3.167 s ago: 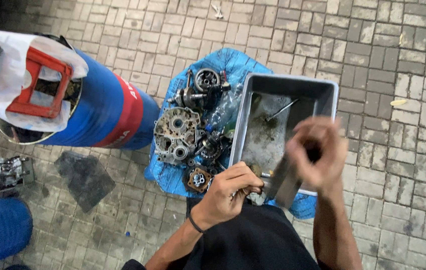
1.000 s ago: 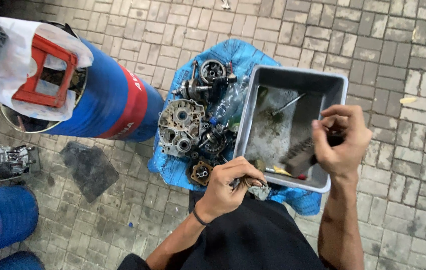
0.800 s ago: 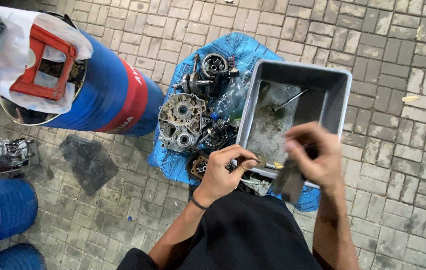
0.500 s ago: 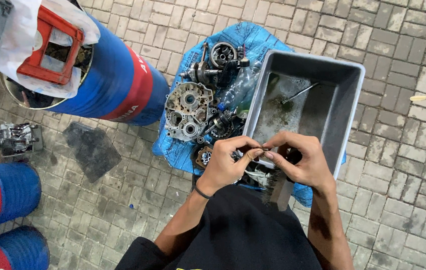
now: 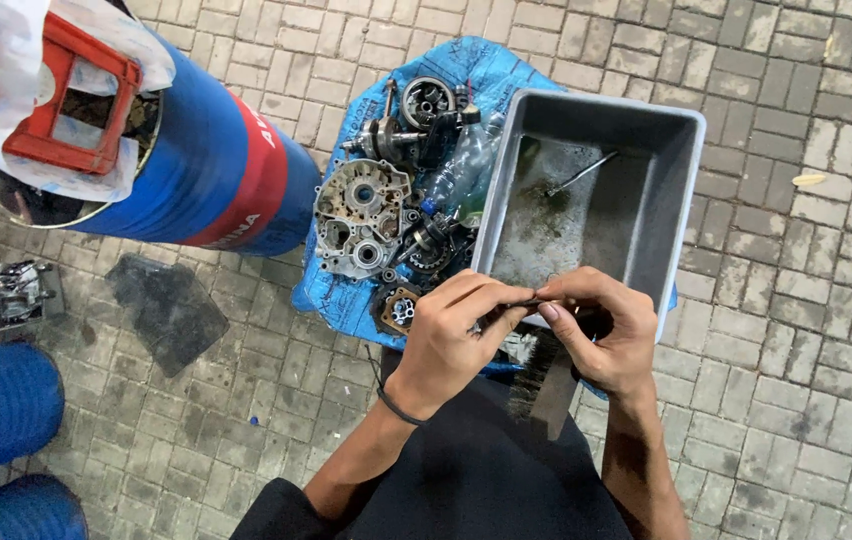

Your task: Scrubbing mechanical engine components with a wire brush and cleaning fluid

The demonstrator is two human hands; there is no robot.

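L grip [image 5: 456,335] + R grip [image 5: 601,330] fingertips pinching small dark part [image 5: 524,303] btwn them; paintbrush [image 5: 544,380] under R palm.

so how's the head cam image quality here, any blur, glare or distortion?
Head view: flat, even light with only soft shadows; the grey plastic tub shows no harsh glare. Left hand and right hand are fairly sharp, while the flat bristle brush below them is a bit smeared. The blue steel drum leans outward from wide-angle distortion.
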